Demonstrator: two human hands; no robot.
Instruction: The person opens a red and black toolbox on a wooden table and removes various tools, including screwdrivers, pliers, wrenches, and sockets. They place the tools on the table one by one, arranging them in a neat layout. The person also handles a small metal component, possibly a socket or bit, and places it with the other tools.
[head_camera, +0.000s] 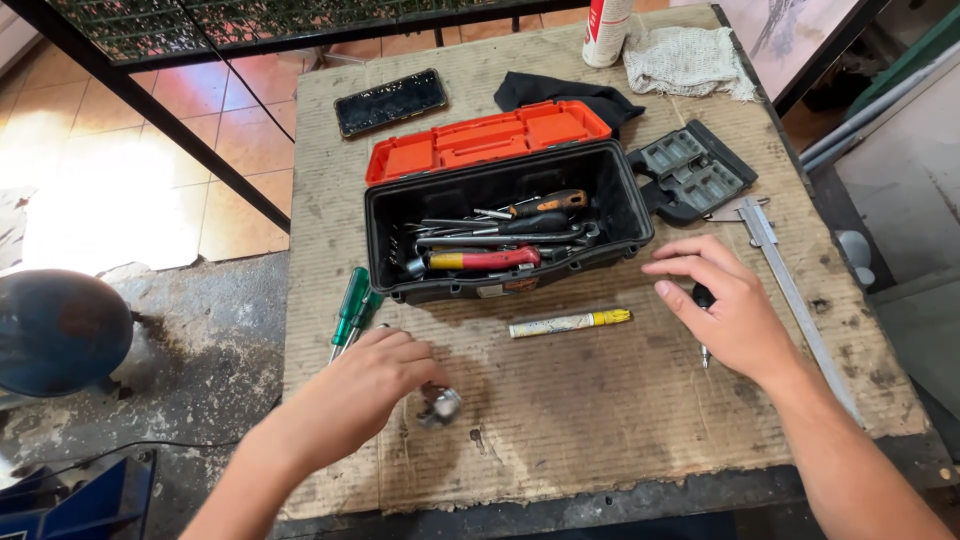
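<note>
Worktop (600, 420): cardboard-covered, worn, carrying all items below.

Left hand (365, 385): fingers curled together over a small shiny metal piece (440, 405), near the worktop's front-left part. Whether the piece is truly gripped or only touched cannot be told. Risk: it looks round and smooth, so a loose hold may let it roll toward the front edge and drop to the floor.

Right hand (730, 305): fingers apart, palm down, resting on a black-handled tool (703, 298), mostly hidden, just right of the toolbox. Risk: the thin tip pointing toward the person may catch the palm or wrist.

Toolbox (505, 215): black, orange lid open, crowded with screwdrivers and wrenches; a reach inside may snag on the tangle.

Green screwdrivers (352, 310): just beside the left hand, near the left edge; a nudge could tip them off.

Yellow-capped marker (570, 322): between the hands.

Caliper (785, 280): along the right side, close to the right forearm.
</note>
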